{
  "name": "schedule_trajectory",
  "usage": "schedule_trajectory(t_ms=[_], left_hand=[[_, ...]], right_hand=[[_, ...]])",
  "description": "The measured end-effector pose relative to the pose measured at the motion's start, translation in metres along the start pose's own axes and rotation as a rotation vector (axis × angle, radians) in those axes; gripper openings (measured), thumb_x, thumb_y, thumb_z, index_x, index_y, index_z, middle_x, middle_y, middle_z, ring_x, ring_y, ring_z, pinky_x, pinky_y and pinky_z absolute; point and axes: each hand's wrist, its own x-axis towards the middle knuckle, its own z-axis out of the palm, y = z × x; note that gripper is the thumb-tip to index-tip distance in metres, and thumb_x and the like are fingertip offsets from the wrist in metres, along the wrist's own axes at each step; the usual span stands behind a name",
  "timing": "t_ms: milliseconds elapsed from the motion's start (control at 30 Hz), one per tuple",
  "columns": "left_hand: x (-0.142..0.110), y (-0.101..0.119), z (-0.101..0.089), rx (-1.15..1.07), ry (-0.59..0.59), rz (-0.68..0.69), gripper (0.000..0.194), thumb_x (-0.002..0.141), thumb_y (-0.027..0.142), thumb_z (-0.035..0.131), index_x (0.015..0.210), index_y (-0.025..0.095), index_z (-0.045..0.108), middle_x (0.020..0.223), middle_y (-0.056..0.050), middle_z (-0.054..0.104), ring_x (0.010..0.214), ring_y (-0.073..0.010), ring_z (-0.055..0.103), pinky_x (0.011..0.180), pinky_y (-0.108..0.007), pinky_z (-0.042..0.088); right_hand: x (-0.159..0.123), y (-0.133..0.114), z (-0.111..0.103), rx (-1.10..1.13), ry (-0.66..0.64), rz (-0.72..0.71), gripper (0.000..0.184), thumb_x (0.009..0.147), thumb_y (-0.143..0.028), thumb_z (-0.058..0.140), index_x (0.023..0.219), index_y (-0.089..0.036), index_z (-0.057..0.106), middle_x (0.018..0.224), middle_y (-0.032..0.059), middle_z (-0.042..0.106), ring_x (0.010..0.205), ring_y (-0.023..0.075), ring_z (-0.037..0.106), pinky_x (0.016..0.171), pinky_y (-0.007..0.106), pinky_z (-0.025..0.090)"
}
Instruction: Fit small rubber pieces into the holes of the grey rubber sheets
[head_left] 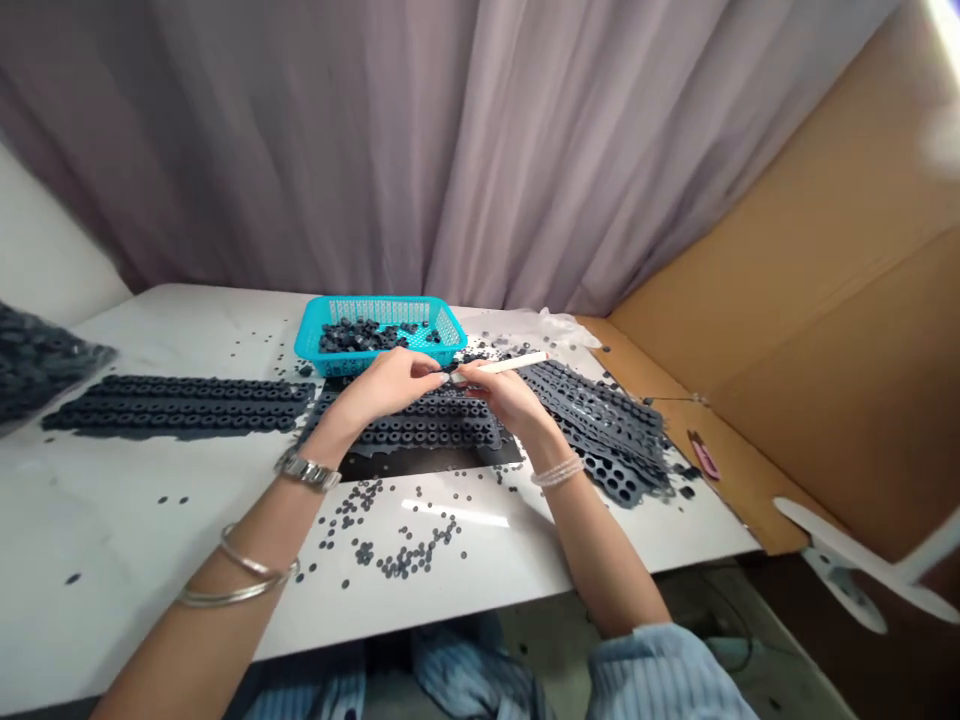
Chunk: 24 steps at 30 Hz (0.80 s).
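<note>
Pinching a small dark rubber piece at its fingertips, the left hand closes on it at the middle of a white table. The right hand is closed around a pale stick, whose near end meets the piece and whose far end points up and to the right. Both hands hover just above a dark punched rubber sheet, which lies on a black mat.

Just beyond the hands, almost touching the left one, stands a turquoise plastic basket, holding a heap of dark rubber rings. To the left, long punched rubber strips lie side by side, reaching toward a dark bag of more rubber at the table's far left edge. To the right, a stack of punched sheets fans out close to the right edge.

Loose rings scatter across the white surface between the forearms, toward the near edge. Past the right edge, a pink box cutter rests on a cardboard ledge. A cardboard wall rises on the right, and a mauve curtain hangs behind.
</note>
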Motion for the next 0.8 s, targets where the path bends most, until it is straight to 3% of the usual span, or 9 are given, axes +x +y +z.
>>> schedule_trajectory(t_ms=[100, 233, 333, 400, 467, 533, 600, 700, 800], left_hand=[[0.022, -0.013, 0.01, -0.14, -0.1, 0.03, 0.03, 0.084, 0.04, 0.054, 0.085, 0.018, 0.076, 0.089, -0.005, 0.076, 0.084, -0.0214, 0.068, 0.077, -0.034, 0.051], [0.035, -0.035, 0.012, -0.076, 0.103, -0.058, 0.028, 0.079, 0.039, 0.062, 0.083, 0.016, 0.077, 0.086, -0.007, 0.076, 0.084, -0.0228, 0.069, 0.08, -0.033, 0.05], [0.037, -0.048, 0.011, 0.097, 0.239, -0.079, 0.032, 0.079, 0.032, 0.062, 0.104, 0.017, 0.075, 0.094, -0.007, 0.076, 0.088, -0.0227, 0.069, 0.089, -0.034, 0.048], [0.032, -0.054, 0.009, 0.192, 0.215, -0.052, 0.047, 0.078, 0.026, 0.061, 0.125, 0.019, 0.065, 0.106, -0.007, 0.074, 0.092, -0.0221, 0.069, 0.093, -0.034, 0.047], [0.022, -0.058, 0.003, 0.291, 0.134, -0.028, 0.054, 0.079, 0.024, 0.059, 0.133, 0.021, 0.059, 0.119, -0.007, 0.07, 0.095, -0.0223, 0.069, 0.093, -0.034, 0.047], [0.008, -0.062, -0.009, 0.409, 0.06, -0.046, 0.047, 0.081, 0.027, 0.056, 0.127, 0.021, 0.064, 0.119, -0.008, 0.069, 0.094, -0.024, 0.069, 0.09, -0.035, 0.049], [-0.007, -0.066, -0.024, 0.507, 0.016, -0.104, 0.04, 0.083, 0.03, 0.052, 0.118, 0.022, 0.069, 0.101, -0.007, 0.074, 0.092, -0.0268, 0.068, 0.085, -0.037, 0.05], [-0.026, -0.077, -0.04, 0.539, -0.023, -0.178, 0.036, 0.083, 0.034, 0.051, 0.111, 0.024, 0.071, 0.097, -0.006, 0.074, 0.093, -0.0284, 0.068, 0.081, -0.038, 0.05], [-0.037, -0.092, -0.04, 0.629, -0.042, -0.331, 0.041, 0.083, 0.039, 0.051, 0.115, 0.02, 0.068, 0.107, -0.012, 0.072, 0.098, -0.0335, 0.066, 0.081, -0.042, 0.049]], right_hand=[[-0.001, -0.004, -0.001, 0.025, 0.018, -0.023, 0.017, 0.07, -0.034, 0.073, 0.074, -0.018, 0.067, 0.079, 0.0011, 0.069, 0.075, 0.013, 0.061, 0.066, 0.025, 0.044], [0.003, -0.005, -0.013, 0.029, 0.13, -0.048, 0.017, 0.07, -0.034, 0.071, 0.077, -0.018, 0.066, 0.077, 0.0006, 0.068, 0.073, 0.0135, 0.06, 0.065, 0.026, 0.045], [0.007, -0.003, -0.023, -0.041, 0.272, -0.086, 0.015, 0.073, -0.034, 0.066, 0.075, -0.019, 0.064, 0.07, -0.001, 0.064, 0.072, 0.0133, 0.059, 0.065, 0.026, 0.044], [0.007, -0.002, -0.026, -0.103, 0.327, -0.094, 0.013, 0.076, -0.032, 0.062, 0.072, -0.019, 0.062, 0.066, -0.0015, 0.062, 0.069, 0.0129, 0.058, 0.064, 0.025, 0.044], [0.007, -0.001, -0.026, -0.16, 0.301, -0.081, 0.013, 0.077, -0.029, 0.061, 0.069, -0.019, 0.059, 0.062, -0.0012, 0.06, 0.064, 0.0127, 0.057, 0.063, 0.026, 0.046], [0.004, -0.002, -0.025, -0.228, 0.215, -0.055, 0.014, 0.077, -0.027, 0.063, 0.066, -0.019, 0.058, 0.06, -0.0001, 0.06, 0.061, 0.0131, 0.057, 0.061, 0.027, 0.048], [0.0, -0.004, -0.025, -0.3, 0.148, -0.03, 0.013, 0.077, -0.025, 0.064, 0.067, -0.019, 0.057, 0.061, 0.0014, 0.062, 0.061, 0.0145, 0.059, 0.058, 0.029, 0.051], [-0.004, -0.006, -0.03, -0.392, 0.162, 0.017, 0.011, 0.079, -0.024, 0.063, 0.07, -0.02, 0.057, 0.061, 0.0024, 0.062, 0.063, 0.0163, 0.061, 0.052, 0.029, 0.053], [-0.004, -0.005, -0.037, -0.446, 0.2, 0.077, 0.012, 0.079, -0.022, 0.063, 0.07, -0.019, 0.056, 0.057, 0.0019, 0.06, 0.058, 0.0153, 0.059, 0.047, 0.028, 0.054]])
